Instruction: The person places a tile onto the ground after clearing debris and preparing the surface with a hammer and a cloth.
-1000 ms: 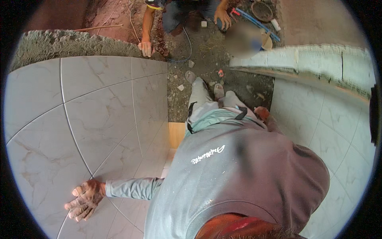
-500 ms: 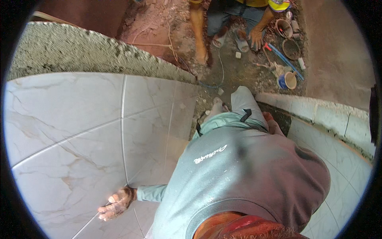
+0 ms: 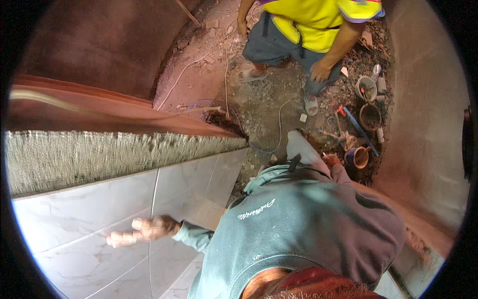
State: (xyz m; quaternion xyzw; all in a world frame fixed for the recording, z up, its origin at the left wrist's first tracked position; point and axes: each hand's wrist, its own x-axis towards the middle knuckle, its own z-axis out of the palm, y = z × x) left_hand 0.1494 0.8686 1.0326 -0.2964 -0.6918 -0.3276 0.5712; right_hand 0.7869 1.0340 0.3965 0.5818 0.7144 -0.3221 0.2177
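Observation:
My left hand (image 3: 145, 230) is stretched out to the left with its fingers extended. It lies in front of the marble-patterned white wall tiles (image 3: 104, 199); whether it touches them I cannot tell. Nothing shows in it. Down by my right thigh is my right hand (image 3: 332, 159), partly hidden by my shirt and sleeve. Its fingers look curled, with a small whitish bit at their tips, too small to name. Nearest to that hand on the ground stands a small blue-and-white tub (image 3: 356, 158) with a stick-like handle across it.
A co-worker in a yellow top (image 3: 311, 25) faces me, one hand on a knee. Buckets (image 3: 366, 88), a round basin (image 3: 370, 117) and a blue bar (image 3: 361, 129) lie at the right. A thin cable (image 3: 280, 124) crosses the rubble floor. Rough mortar (image 3: 124, 154) tops the tiles.
My view has tilted up, showing more of the floor and walls. My left hand has risen along the tiles, its fingers straighter. The co-worker has straightened up, lifting a hand from the floor.

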